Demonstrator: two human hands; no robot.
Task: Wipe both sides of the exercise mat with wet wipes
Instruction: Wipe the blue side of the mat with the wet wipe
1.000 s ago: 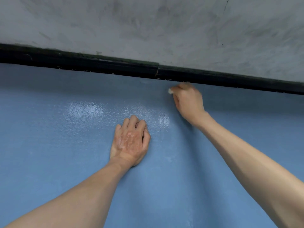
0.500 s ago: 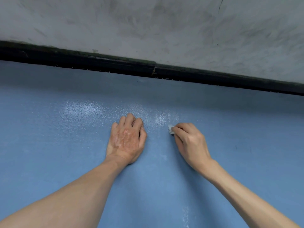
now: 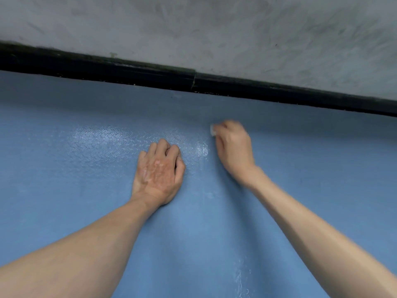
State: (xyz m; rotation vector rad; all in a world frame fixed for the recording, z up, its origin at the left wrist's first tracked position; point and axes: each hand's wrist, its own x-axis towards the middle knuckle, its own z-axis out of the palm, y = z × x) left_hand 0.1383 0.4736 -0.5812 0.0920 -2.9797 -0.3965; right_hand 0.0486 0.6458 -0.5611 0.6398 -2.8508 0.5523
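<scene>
The blue textured exercise mat (image 3: 75, 201) fills the lower two thirds of the head view, with a wet sheen near its middle. My left hand (image 3: 159, 172) presses palm down on the mat, its fingers curled under with nothing seen in them. My right hand (image 3: 233, 147) is farther up and to the right, blurred by motion, closed on a small white wet wipe (image 3: 213, 130) that peeks out at the fingertips and touches the mat.
A black baseboard (image 3: 150, 72) runs along the mat's far edge. Above it rises a grey scuffed wall (image 3: 214, 29). A wet streak (image 3: 241, 276) shines on the mat at the lower right.
My right hand pulled the wipe back toward me from the far edge, then pushed it away again up the mat. My left hand stayed pressed in place.
</scene>
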